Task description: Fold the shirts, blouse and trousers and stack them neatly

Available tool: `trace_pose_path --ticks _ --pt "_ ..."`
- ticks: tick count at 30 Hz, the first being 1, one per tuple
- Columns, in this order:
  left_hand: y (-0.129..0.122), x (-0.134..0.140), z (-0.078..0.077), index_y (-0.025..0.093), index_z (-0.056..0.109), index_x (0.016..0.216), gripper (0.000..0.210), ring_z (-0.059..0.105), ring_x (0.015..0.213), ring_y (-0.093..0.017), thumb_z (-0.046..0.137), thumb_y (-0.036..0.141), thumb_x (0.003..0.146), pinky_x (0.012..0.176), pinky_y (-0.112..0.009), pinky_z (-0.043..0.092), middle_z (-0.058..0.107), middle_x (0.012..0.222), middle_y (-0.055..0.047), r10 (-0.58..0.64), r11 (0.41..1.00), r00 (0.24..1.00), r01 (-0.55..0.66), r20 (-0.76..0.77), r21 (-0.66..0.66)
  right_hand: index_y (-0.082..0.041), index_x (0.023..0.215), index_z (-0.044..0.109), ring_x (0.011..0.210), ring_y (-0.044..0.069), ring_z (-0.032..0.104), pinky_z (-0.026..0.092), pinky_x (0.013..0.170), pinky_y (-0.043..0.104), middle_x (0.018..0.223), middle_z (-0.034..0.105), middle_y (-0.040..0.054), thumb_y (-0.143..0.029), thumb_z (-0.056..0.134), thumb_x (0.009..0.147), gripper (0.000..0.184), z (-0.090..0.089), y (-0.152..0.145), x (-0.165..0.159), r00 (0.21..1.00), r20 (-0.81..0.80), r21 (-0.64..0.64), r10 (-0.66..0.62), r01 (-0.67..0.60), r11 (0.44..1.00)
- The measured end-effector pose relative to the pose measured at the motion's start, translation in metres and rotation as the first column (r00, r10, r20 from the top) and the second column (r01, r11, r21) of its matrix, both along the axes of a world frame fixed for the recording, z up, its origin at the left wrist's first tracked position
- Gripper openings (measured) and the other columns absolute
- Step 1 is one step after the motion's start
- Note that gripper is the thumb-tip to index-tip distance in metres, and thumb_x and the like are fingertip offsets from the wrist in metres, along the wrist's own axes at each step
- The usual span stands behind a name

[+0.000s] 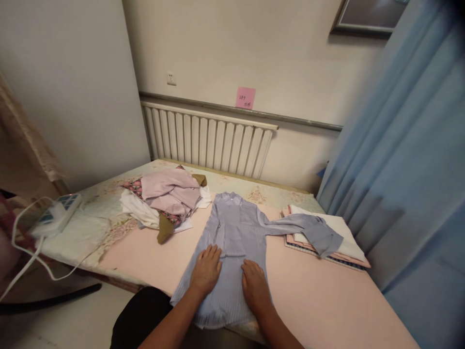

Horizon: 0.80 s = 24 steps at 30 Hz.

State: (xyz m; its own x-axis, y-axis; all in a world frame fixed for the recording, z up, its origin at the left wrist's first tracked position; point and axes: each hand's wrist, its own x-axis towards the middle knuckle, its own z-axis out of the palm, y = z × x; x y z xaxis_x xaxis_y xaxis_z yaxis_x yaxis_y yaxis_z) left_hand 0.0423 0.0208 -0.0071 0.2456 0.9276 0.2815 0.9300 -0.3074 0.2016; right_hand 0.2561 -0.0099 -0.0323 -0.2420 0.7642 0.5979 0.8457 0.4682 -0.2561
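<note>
A blue-grey striped shirt (232,281) lies spread on the pale pink cloth that covers part of the table. Its collar points away from me and its hem hangs toward the near edge. One sleeve stretches to the right, its end resting over a stack of folded clothes (345,235). My left hand (207,269) lies flat on the left side of the shirt's body, fingers extended. On the right side, my right hand (256,286) also rests on the fabric with its fingers stretched out. Neither hand grips the cloth.
A heap of unfolded clothes (170,191) sits at the back left. A power strip (60,213) with white cables is on the table's left end. Behind the table stand a radiator (207,138) and a wall; a blue curtain (403,160) hangs at the right.
</note>
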Motion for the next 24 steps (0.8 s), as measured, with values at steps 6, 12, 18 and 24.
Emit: trace_pose_path --ticks 6,12,18,24 --pt "-0.0005 0.0001 0.0017 0.019 0.048 0.136 0.045 0.033 0.139 -0.025 0.039 0.029 0.094 0.11 -0.045 0.029 0.047 0.145 -0.009 -0.002 1.0 1.0 0.002 0.002 -0.011 -0.018 0.11 0.062 0.111 0.024 0.056 0.046 0.097 0.046 0.116 0.063 0.0116 -0.005 0.04 0.086 0.035 0.0 -0.0001 0.0001 1.0 0.009 0.007 0.004 -0.004 1.0" --pt "0.0012 -0.0003 -0.0016 0.019 0.047 0.137 0.045 0.033 0.139 -0.025 0.039 0.029 0.093 0.11 -0.045 0.03 0.048 0.145 -0.009 -0.004 1.0 1.0 0.004 0.004 -0.001 -0.016 0.11 0.061 0.111 0.024 0.055 0.046 0.096 0.047 0.116 0.063 0.0126 -0.005 0.039 0.087 0.035 0.0 0.0002 0.0001 1.0 0.027 0.01 0.003 -0.003 1.0" --pt "0.0009 -0.0009 -0.0016 0.02 0.047 0.137 0.045 0.033 0.139 -0.025 0.038 0.03 0.094 0.109 -0.045 0.031 0.047 0.145 -0.009 -0.013 1.0 1.0 0.013 0.002 0.009 -0.018 0.11 0.063 0.111 0.024 0.056 0.046 0.097 0.047 0.116 0.064 0.0123 -0.006 0.04 0.087 0.035 -0.001 0.0004 0.0001 1.0 0.002 0.022 0.004 -0.004 1.0" --pt "0.0012 -0.0012 -0.0024 0.019 0.047 0.137 0.045 0.033 0.139 -0.025 0.039 0.03 0.093 0.109 -0.045 0.03 0.048 0.144 -0.009 -0.007 1.0 1.0 0.007 0.008 0.008 -0.018 0.11 0.062 0.111 0.024 0.056 0.046 0.097 0.047 0.116 0.064 0.0117 -0.006 0.04 0.087 0.035 0.0 -0.0003 -0.0001 1.0 -0.005 0.011 0.01 -0.01 1.0"
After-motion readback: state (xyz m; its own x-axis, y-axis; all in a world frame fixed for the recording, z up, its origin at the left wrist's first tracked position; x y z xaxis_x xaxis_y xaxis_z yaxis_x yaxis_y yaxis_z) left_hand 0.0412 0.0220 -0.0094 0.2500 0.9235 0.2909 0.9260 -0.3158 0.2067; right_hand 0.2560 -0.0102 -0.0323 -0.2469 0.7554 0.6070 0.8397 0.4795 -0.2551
